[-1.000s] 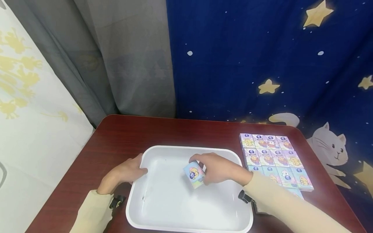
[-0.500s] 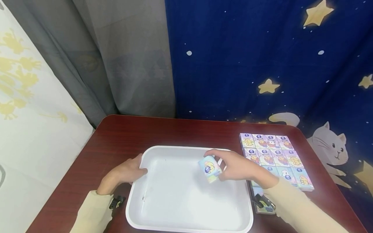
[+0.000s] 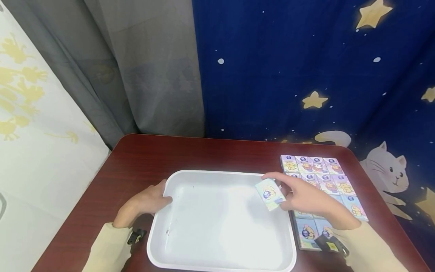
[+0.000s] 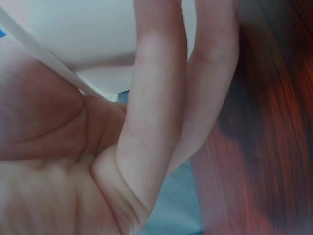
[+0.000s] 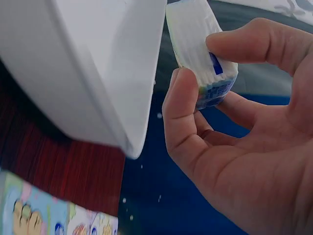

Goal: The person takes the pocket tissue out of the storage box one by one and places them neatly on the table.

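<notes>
My right hand [image 3: 300,194] pinches a small tissue pack [image 3: 270,193] between thumb and fingers, above the right rim of a white plastic tub [image 3: 204,226]. The right wrist view shows the folded white layers of the tissue pack [image 5: 195,44] through its clear wrapper. At the tub's left rim, my left hand [image 3: 147,199] holds on with the thumb over the inside and the fingers outside. Up close, the left wrist view has the tub's wall [image 4: 93,29] between thumb and fingers. Inside the tub, bare white floor shows.
Rows of similar tissue packs [image 3: 317,166] lie side by side on the dark red table [image 3: 204,155], right of the tub. My right forearm covers part of them. Behind the table hang a grey curtain [image 3: 159,68] and a blue star-patterned curtain [image 3: 258,75].
My right hand has carried the tissue pack rightward from over the tub's middle to its right rim. The left hand and the tub have stayed in place.
</notes>
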A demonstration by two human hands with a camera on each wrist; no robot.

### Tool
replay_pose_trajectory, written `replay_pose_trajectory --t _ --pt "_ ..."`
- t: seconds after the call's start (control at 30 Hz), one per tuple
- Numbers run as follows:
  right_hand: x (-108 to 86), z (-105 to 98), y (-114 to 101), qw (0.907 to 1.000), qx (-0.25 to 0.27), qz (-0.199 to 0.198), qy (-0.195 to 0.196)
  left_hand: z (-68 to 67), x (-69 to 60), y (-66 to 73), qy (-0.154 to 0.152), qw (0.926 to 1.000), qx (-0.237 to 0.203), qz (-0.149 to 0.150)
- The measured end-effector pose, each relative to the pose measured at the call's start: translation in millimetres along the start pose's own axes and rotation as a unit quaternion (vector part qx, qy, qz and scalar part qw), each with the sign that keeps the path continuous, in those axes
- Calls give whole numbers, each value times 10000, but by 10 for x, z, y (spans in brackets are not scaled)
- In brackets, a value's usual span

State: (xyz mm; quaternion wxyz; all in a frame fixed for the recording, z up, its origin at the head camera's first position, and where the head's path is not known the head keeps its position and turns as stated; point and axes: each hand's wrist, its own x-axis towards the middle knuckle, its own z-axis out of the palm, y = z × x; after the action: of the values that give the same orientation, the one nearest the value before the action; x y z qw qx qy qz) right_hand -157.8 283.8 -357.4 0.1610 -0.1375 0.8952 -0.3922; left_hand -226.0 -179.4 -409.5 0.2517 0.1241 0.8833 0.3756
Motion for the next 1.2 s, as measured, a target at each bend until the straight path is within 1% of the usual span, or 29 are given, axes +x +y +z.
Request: replay_pose_trajectory --t 0.17,0.27,0.33,0.4,0.5,0.6,0.73,0.8,0.83,0.87,0.93,0.97,1.07,1.1,1.13,1.17,1.2 --pt "-198 -95 131 9996 -74 92 268 9 -6 9 -25 10000 -48 -9" --pt "-322 -155 219 9993 -23 183 339 15 -7 11 -26 10000 2 -31" --pt "-397 -194 303 9990 124 219 373 17 -6 10 -17 10000 12 -46" --pt "-469 -236 401 9977 504 270 358 20 -7 1 -23 10000 -21 -24" --pt "-585 -289 565 9921 1106 438 389 23 -5 -10 -21 10000 -73 -23" --pt "-719 -347 714 9831 1568 794 515 24 -2 -14 -24 10000 -77 -30" --pt "-907 -445 914 9760 1671 1197 715 24 0 -9 -23 10000 -59 -37" --pt "-997 -491 1016 9710 1763 1442 725 26 -1 -12 -27 10000 -73 -22" --pt "-1043 -511 1064 9683 1794 1576 727 28 -2 -14 -30 10000 -88 -19" --pt "-1092 -527 1110 9635 1912 1732 709 29 -3 -17 -34 9999 -106 -11" --pt "-1184 -550 1193 9476 2351 2061 665 32 -9 -20 -40 9999 -130 9" --pt "-1231 -559 1231 9374 2588 2245 621 33 -13 -22 -38 9999 -141 15" --pt "-1354 -576 1362 9117 3206 2516 508 36 -25 -24 -29 9998 -169 27" --pt "-1393 -581 1416 9060 3354 2538 475 37 -28 -24 -30 9998 -168 35" --pt "-1434 -588 1475 9061 3367 2524 444 38 -30 -26 -33 9998 -175 30" --pt "-1474 -596 1539 9034 3450 2519 382 39 -31 -26 -36 9998 -189 30" --pt "-1511 -607 1609 9044 3432 2513 328 38 -30 -28 -37 9998 -187 25"
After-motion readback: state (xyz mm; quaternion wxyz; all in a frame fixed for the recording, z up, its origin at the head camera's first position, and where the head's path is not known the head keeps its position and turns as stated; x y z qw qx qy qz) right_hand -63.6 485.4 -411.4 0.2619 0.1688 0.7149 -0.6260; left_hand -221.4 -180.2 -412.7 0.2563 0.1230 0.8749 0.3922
